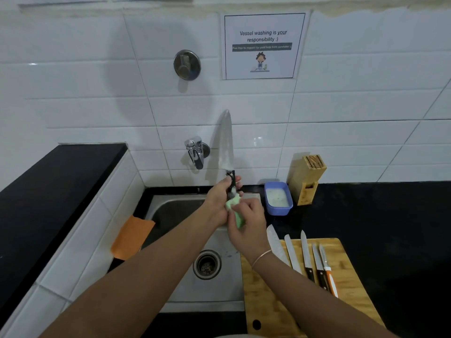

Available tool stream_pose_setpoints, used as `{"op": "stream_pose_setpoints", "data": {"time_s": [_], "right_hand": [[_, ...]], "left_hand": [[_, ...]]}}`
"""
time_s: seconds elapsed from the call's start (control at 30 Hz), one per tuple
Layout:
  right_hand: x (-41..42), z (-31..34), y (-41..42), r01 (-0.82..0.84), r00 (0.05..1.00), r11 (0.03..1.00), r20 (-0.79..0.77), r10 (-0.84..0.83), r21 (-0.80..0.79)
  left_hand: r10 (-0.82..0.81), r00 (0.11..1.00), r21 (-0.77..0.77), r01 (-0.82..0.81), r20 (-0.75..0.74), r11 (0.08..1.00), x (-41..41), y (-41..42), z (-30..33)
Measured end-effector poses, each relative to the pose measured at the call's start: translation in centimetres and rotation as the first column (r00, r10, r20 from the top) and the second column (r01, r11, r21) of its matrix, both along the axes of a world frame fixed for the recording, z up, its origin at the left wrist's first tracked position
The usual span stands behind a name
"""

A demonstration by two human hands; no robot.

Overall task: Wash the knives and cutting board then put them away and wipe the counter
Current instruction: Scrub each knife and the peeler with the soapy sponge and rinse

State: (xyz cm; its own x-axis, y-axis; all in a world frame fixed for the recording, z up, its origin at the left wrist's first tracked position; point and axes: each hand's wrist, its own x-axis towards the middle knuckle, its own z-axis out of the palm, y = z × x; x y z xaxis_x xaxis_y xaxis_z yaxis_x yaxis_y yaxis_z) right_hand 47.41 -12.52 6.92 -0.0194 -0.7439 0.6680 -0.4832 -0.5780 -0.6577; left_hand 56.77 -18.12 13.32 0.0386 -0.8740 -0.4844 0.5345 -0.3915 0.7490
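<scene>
Over the steel sink, my left hand clamps the soapy, slippery knife by its handle; right hand squeezes the soft sponge.

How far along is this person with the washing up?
Early on. Nothing looks put away: the knife block shows no handles. In hand: the left hand holds a large knife upright while the right hand scrubs its handle with a green sponge. Left: five knives on the cutting board, the board, the counter.
</scene>
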Motion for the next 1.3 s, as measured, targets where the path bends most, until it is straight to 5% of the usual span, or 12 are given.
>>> {"op": "stream_pose_setpoints", "data": {"time_s": [0.13,0.3,0.4,0.47,0.53,0.6,0.8,0.87,0.93,1.03,1.17,1.3], "right_hand": [[-1.8,-0.3,-0.9,-0.085,0.982,0.996,-0.174,0.076,-0.041],[-0.8,-0.4,-1.2,-0.021,0.970,0.936,0.233,-0.066,0.351],[-0.7,-0.6,-0.4,-0.105,0.963,0.867,0.269,-0.035,0.487],[-0.8,0.2,-0.9,-0.232,0.900,0.766,0.430,-0.063,0.599],[-0.9,1.5,-1.6,-0.523,0.677,0.583,0.718,-0.160,0.623],[-1.3,2.3,-2.1,-0.719,0.490,0.443,0.843,-0.223,0.535],[-1.7,1.5,-1.0,-0.750,0.537,0.330,0.819,-0.202,0.574],[-1.5,1.3,-0.8,-0.670,0.589,0.421,0.783,-0.199,0.611],[-1.1,1.2,-1.3,-0.440,0.724,0.633,0.669,-0.169,0.637],[-1.0,1.2,-1.6,-0.024,0.975,0.931,0.213,-0.059,0.365],[-2.5,0.2,-0.3,-0.057,0.953,0.998,-0.300,0.047,-0.024],[-3.2,-0.3,-0.1,-0.039,0.914,0.994,-0.407,-0.005,-0.098]], "left_hand": [[-0.018,0.996,-0.066,0.024,0.086,0.998,-0.2,0.0,-0.7],[-0.068,0.970,-0.167,0.109,0.234,0.980,-1.1,-0.1,-1.3],[-0.029,0.971,-0.223,0.084,0.237,0.971,-0.5,-0.5,-1.4],[-0.019,0.976,-0.244,0.074,0.219,0.967,-0.2,-0.6,-1.3],[-0.027,0.986,-0.257,0.069,0.164,0.964,-0.2,-0.6,-1.2],[-0.038,0.992,-0.282,0.070,0.117,0.957,-0.2,-0.5,-1.1],[-0.012,0.986,-0.344,0.069,0.164,0.936,0.2,-0.6,-0.6],[-0.018,0.990,-0.336,0.064,0.139,0.940,0.2,-0.5,-0.8],[-0.020,0.995,-0.309,0.049,0.097,0.950,-0.1,-0.3,-0.9],[0.016,0.997,-0.272,0.004,0.071,0.962,-0.6,-0.1,-0.7],[0.014,0.995,-0.260,0.012,0.097,0.966,-0.2,-0.2,-0.2],[-0.072,0.994,-0.230,0.088,0.078,0.969,0.2,0.2,-0.9]]}}
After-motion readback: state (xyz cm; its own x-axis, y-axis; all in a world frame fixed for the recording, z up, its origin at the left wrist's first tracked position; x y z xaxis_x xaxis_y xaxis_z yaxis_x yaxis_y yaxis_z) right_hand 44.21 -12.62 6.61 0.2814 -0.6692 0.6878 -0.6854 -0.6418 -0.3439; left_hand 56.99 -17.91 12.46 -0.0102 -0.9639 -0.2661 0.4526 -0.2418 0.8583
